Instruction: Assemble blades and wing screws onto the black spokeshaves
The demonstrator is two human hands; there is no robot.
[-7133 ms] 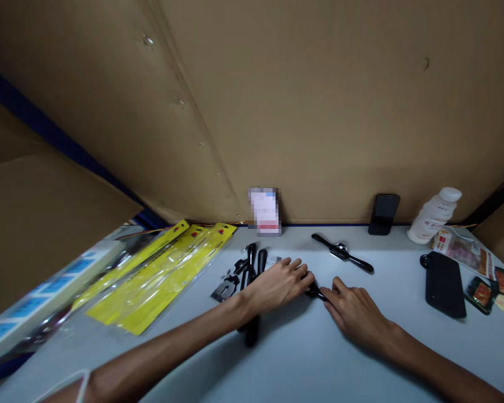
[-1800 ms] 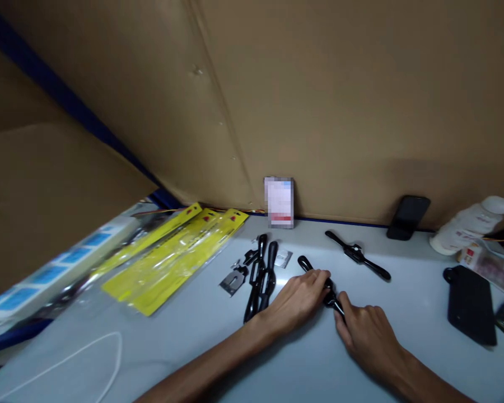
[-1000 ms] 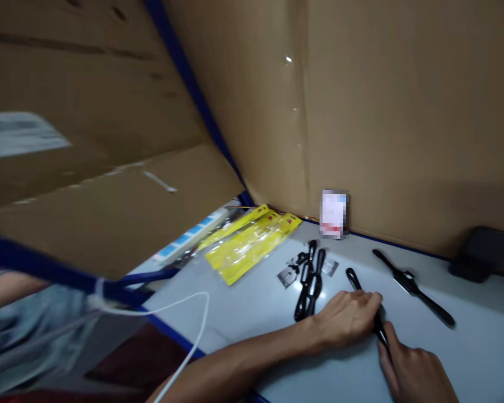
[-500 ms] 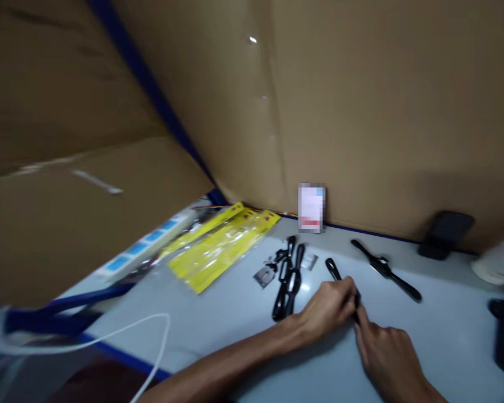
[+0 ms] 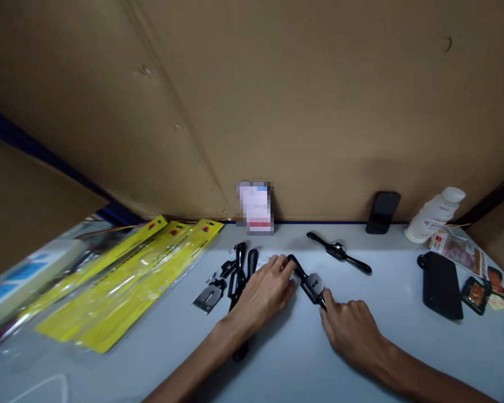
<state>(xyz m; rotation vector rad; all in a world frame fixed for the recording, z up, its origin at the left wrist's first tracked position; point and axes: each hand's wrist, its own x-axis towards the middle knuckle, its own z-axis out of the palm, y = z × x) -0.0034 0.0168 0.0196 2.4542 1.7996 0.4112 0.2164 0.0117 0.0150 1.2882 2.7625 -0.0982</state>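
Grasping the black tool (image 5: 309, 289) by its near handle with the fingers of the right hand (image 5: 353, 330), close up against the middle. Holding the left hand (image 5: 266, 291) with bent fingers just beside the tool's far end; cannot tell from here whether touching that handle, pinching some small part or grasping nothing. Showing no cap over the silver blade (image 5: 315, 284) on the tool's middle, so probably liable to slide askew or drop to the table (image 5: 285, 364) below the tool through a tilt or a sudden twist of the handle. Could also nick the right fingertips, resting so near the blade, through a slip of the grip. Might drag the left forearm (image 5: 210, 347) over the two similar tools (image 5: 252, 262) left of the held tool, scattering the small metal bits (image 5: 210, 276) and loose blade (image 5: 208, 299) farther left of it. Less exposed to a bump: the second tool (image 5: 335, 252) beyond it.
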